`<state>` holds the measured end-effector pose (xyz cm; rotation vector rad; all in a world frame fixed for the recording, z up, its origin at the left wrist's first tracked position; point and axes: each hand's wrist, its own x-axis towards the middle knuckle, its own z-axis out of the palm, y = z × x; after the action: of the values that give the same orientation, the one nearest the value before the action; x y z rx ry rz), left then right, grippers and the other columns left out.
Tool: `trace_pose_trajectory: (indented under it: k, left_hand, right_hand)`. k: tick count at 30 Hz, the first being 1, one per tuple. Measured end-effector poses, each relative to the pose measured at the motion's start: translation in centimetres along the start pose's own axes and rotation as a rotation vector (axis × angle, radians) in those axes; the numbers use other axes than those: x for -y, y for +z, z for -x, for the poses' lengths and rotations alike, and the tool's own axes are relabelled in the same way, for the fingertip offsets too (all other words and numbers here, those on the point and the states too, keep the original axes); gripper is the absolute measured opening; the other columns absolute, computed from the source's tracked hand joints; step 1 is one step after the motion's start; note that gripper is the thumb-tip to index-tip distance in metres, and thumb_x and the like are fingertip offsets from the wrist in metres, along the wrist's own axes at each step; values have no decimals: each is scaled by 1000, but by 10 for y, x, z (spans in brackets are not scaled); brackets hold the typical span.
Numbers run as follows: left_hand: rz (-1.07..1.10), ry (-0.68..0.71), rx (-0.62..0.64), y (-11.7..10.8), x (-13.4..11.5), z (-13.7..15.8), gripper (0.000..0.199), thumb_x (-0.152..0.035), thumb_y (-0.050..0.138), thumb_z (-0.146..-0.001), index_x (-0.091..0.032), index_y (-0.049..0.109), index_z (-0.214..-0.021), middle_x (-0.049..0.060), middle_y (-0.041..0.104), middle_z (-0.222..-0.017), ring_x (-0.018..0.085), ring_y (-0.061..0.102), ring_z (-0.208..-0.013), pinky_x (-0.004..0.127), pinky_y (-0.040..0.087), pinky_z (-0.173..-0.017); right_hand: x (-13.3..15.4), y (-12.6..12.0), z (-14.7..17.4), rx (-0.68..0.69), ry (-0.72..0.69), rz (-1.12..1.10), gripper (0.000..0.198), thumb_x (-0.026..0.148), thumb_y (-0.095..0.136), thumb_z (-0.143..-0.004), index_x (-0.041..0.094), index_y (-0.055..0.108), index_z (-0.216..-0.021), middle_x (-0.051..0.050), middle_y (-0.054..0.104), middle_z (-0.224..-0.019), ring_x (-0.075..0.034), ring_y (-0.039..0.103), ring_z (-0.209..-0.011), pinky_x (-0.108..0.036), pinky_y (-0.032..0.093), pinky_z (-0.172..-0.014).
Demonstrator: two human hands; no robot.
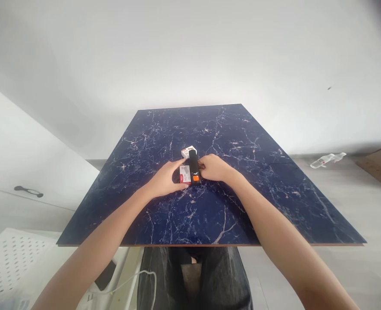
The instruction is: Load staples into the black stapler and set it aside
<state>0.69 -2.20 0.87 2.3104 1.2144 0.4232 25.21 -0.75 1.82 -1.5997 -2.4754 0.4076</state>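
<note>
A black stapler with an orange patch at its near end lies lengthwise near the middle of the blue marbled table. Against its left side is a small white and red box, with my left hand curved around it, thumb at the near edge and fingers at the far edge. Another small white and red box sits just beyond, partly covered by the stapler. My right hand is closed at the stapler's right side; its fingertips are partly hidden, so what they pinch is unclear.
A white wall rises behind the table. On the left are a white cabinet with a dark handle and a perforated white panel. A white cable hangs below the front edge. A cardboard box and clear plastic packaging lie on the floor at right.
</note>
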Motion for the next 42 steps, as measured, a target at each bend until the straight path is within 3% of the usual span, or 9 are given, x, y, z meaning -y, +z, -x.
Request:
trace_pose_trajectory:
  k: [15,25,29,35,39,42]
  left_hand:
    - [-22,80,-9,1,6,0,95,-52,79,-79,-32,34,-159,13,55,-142,38,48,-129,54,46,-100]
    - [-57,31,-2,-3,3,-1,105,-59,81,-75,-32,28,-162,14,57,-141,41,48,-128,57,46,-99]
    - [-63,105,-74,-7,8,1,86,-60,67,-88,-34,30,-161,10,49,-154,38,41,-139,60,39,-110]
    - [-122,157,-206,-8,25,-21,49,-35,44,-103,-28,48,-151,7,46,-159,30,38,-146,57,32,-119]
    - [-181,267,-187,-8,30,-44,53,-12,34,-99,-25,55,-146,5,50,-157,25,43,-144,54,35,-118]
    - [-199,311,-178,-8,29,-47,52,-9,37,-95,-24,64,-137,6,61,-146,26,52,-133,55,40,-113]
  right_hand:
    - [0,3,-1,5,18,32,15,20,55,-77,18,66,-68,-9,68,-69,-18,59,-62,-28,30,-57]
    - [5,0,1,34,81,91,21,24,54,-82,17,73,-78,-12,74,-81,-22,66,-72,-29,34,-59]
    - [4,-1,1,43,63,84,19,22,54,-79,18,72,-76,-11,73,-78,-22,66,-71,-29,33,-59]
    - [6,-4,2,29,44,52,19,23,53,-80,19,69,-72,-10,73,-77,-21,64,-67,-29,32,-57]
    - [5,-3,2,25,29,44,18,21,53,-81,19,68,-70,-10,72,-76,-21,64,-67,-29,31,-58]
    - [3,-2,1,30,25,25,18,21,53,-81,19,68,-70,-11,72,-75,-21,64,-69,-30,31,-59]
